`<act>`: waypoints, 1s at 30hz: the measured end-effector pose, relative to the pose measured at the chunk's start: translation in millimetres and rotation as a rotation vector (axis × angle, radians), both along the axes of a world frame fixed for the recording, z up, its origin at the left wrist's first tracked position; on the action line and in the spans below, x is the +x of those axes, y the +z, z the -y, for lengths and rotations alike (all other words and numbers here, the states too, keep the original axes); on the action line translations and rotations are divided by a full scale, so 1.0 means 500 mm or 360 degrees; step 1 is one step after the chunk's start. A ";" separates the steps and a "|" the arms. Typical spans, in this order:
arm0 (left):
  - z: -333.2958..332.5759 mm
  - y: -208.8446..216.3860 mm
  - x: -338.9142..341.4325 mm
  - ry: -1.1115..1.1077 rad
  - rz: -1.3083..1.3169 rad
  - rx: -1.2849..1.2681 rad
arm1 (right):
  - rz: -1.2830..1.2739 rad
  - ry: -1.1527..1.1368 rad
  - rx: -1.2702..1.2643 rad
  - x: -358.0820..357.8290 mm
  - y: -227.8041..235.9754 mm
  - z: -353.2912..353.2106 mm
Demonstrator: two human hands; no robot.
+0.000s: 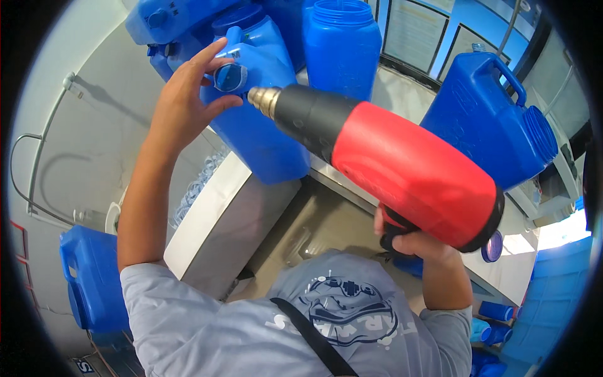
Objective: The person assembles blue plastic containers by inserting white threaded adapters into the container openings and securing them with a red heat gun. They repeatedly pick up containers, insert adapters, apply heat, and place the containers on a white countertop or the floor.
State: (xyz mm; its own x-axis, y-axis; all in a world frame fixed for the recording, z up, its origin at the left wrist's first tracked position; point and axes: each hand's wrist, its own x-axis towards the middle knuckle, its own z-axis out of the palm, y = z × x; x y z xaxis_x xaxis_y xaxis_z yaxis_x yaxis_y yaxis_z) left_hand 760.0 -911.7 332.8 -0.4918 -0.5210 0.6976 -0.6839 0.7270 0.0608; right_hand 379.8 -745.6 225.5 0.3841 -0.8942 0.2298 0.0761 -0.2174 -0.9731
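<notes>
My right hand (424,244) is wrapped round the handle of a red and black heat gun (414,169). The gun's metal nozzle points left at a dark blue cap (230,78) on a large blue jug (267,132), with only a small gap between them. A strip of clear film shows round the cap's rim. My left hand (195,85) is spread about the cap, index finger above and thumb below, not closed on it. Whether its bent fingers touch the cap's far side is hard to see.
An uncapped wide-mouthed blue container (342,47) stands behind the gun. A handled blue jug (487,119) is at the right, more jugs (169,22) at the far left. Clear plastic rings (204,182) lie by the white ledge (210,213). Another blue jug (94,276) sits at lower left.
</notes>
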 end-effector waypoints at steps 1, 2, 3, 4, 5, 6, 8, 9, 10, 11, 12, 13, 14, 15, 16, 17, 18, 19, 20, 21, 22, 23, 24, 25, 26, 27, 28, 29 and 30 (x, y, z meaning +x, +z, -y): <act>0.000 -0.001 0.002 0.0009 -0.0009 -0.0009 | 0.0121 -0.0040 0.0130 0.016 -0.002 0.005; -0.001 -0.003 0.003 0.0030 -0.0008 -0.0009 | 0.0116 -0.0041 0.0288 0.026 0.002 0.011; -0.002 -0.004 0.006 0.0054 -0.0016 -0.0021 | 0.0300 -0.0079 0.0252 0.039 0.006 0.015; -0.001 -0.006 0.007 0.0062 -0.0024 -0.0008 | 0.0356 -0.0078 0.0245 0.049 0.014 0.019; -0.001 -0.007 0.009 0.0071 -0.0037 -0.0006 | 0.0397 -0.0080 0.0247 0.058 0.022 0.023; -0.002 -0.009 0.009 0.0079 -0.0052 -0.0001 | 0.0439 -0.0081 0.0249 0.066 0.029 0.028; -0.003 -0.010 0.008 0.0092 -0.0047 -0.0008 | 0.0449 -0.0104 0.0302 0.077 0.040 0.039; -0.004 -0.009 0.006 0.0102 -0.0030 -0.0009 | 0.0518 -0.0108 0.0314 0.080 0.043 0.046; -0.006 -0.008 0.003 0.0077 -0.0017 -0.0006 | 0.0542 -0.0128 0.0354 0.082 0.043 0.049; -0.007 -0.005 -0.001 0.0056 0.0011 -0.0001 | 0.0471 -0.0085 0.0430 0.083 0.040 0.054; -0.008 -0.003 -0.005 0.0044 0.0036 -0.0008 | 0.0507 -0.0133 0.0456 0.082 0.036 0.052; -0.008 0.000 -0.010 -0.0052 0.0010 0.0049 | 0.0595 -0.0155 0.0390 0.081 0.029 0.047; -0.008 0.003 -0.014 -0.0138 -0.0021 0.0094 | 0.0615 -0.0174 0.0378 0.072 0.025 0.036; -0.007 0.004 -0.019 -0.0209 -0.0015 0.0149 | 0.0633 -0.0192 0.0366 0.054 0.023 0.022; -0.008 0.006 -0.020 -0.0202 -0.0100 0.0075 | 0.0564 -0.0170 0.0324 0.028 0.026 0.004; -0.006 0.007 -0.021 -0.0191 -0.0154 0.0015 | 0.0596 -0.0280 0.0255 0.001 0.029 -0.028; -0.006 0.006 -0.021 -0.0182 -0.0211 0.0011 | 0.0763 -0.0277 0.0018 -0.027 0.031 -0.060; -0.006 0.004 -0.018 0.0022 -0.0164 -0.0009 | 0.0730 -0.0479 0.0167 -0.067 0.049 -0.122; -0.009 0.001 -0.013 0.0188 -0.0138 0.0004 | 0.0706 -0.0433 0.0198 -0.121 0.071 -0.174; -0.010 -0.001 -0.010 0.0412 -0.0101 0.0003 | 0.0623 -0.0107 0.0172 -0.192 0.100 -0.213; -0.010 -0.006 -0.007 0.0487 -0.0104 0.0014 | 0.0486 0.0181 0.0323 -0.260 0.132 -0.257; -0.012 -0.011 -0.005 0.0566 -0.0098 0.0048 | 0.0290 0.0121 0.0328 -0.303 0.166 -0.329; -0.014 -0.011 -0.002 0.0798 0.0066 0.0014 | 0.0110 -0.0100 0.0380 -0.322 0.205 -0.415; -0.017 -0.013 0.003 0.0927 0.0065 0.0166 | 0.0121 -0.0321 0.0177 -0.314 0.221 -0.495; -0.014 -0.012 0.003 0.0906 0.0056 0.0173 | -0.0056 -0.0691 -0.0123 -0.293 0.249 -0.569; -0.014 -0.014 0.011 0.0902 -0.0074 0.0311 | -0.0142 -0.1162 -0.0177 -0.259 0.276 -0.634; 0.004 -0.011 0.007 0.0975 0.0074 0.0197 | -0.0274 -0.1388 -0.0366 -0.252 0.335 -0.673; 0.014 -0.009 0.019 0.1149 0.0152 0.0150 | -0.0538 -0.1756 -0.0449 -0.235 0.395 -0.700; 0.032 -0.004 0.026 0.1245 0.0216 0.0262 | -0.0847 -0.2249 -0.0471 -0.211 0.466 -0.709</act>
State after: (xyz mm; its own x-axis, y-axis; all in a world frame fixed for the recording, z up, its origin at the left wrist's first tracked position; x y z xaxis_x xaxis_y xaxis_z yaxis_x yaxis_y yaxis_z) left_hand 773.1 -927.8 330.9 -0.0172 -0.8400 0.5423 -0.9997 0.0240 0.0054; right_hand 274.3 -390.9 458.6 -0.6186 -0.5358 0.5747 -0.6831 0.0053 -0.7303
